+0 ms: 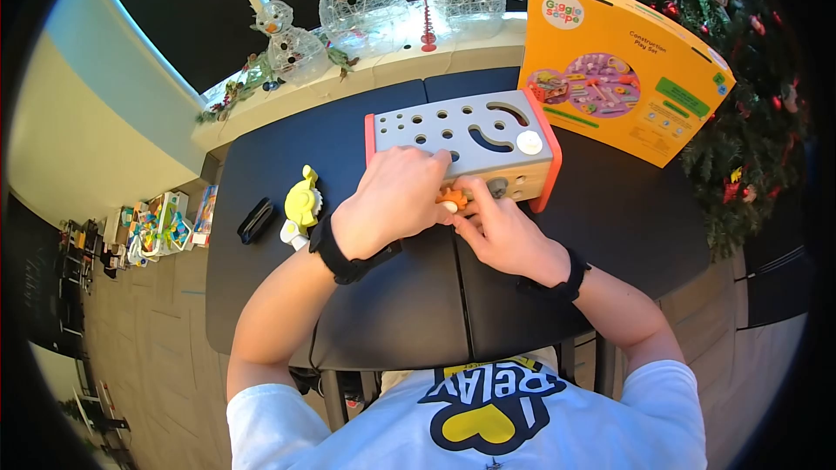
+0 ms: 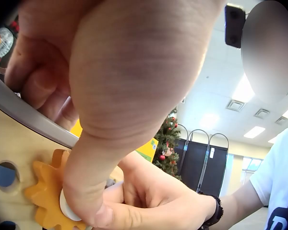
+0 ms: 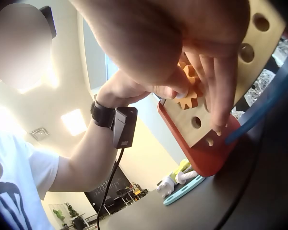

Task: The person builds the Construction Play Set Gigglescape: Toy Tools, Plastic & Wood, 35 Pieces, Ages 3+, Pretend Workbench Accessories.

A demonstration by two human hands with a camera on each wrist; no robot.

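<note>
An orange gear (image 1: 453, 198) (image 2: 47, 191) (image 3: 192, 91) lies against the wooden side of a toy box (image 1: 457, 130) with a grey holed top and red ends. My left hand (image 1: 396, 191) (image 2: 120, 72) rests its fingers on the box top; its thumb presses the white round piece (image 2: 69, 207) at the gear's centre. From the other side, my right hand (image 1: 518, 239) (image 3: 182, 38) pinches the gear with thumb and index finger, the thumb tips meeting near the white piece. The right hand's other fingers lie along the wooden side. The hands partly hide the gear.
A yellow toy piece (image 1: 303, 202) with a white part and a black case (image 1: 256, 221) lie left of the box on the dark table (image 1: 383, 313). A yellow carton (image 1: 623, 70) stands behind right. A light blue holed strip (image 3: 185, 190) shows in the right wrist view.
</note>
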